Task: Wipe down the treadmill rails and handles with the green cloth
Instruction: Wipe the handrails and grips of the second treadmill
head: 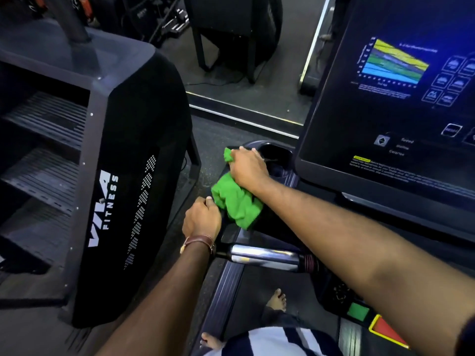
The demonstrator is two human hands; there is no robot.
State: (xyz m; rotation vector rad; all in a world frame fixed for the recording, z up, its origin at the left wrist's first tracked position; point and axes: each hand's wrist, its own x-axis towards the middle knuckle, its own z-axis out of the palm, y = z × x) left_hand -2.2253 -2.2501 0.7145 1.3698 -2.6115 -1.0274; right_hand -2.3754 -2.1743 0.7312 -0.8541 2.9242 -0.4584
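The green cloth lies bunched on the treadmill's left console arm, near the cup holder. My right hand reaches across and grips the cloth's upper part against the arm. My left hand, with a brown wristband, grips the outer edge of the same arm just left of the cloth. A chrome handle bar runs crosswise below the cloth, and the left side rail extends toward me.
A black Viva Fitness stair machine stands close on the left. The treadmill's lit console screen fills the upper right. Green and red buttons sit at lower right. My bare feet stand on the belt. A mirror wall lies ahead.
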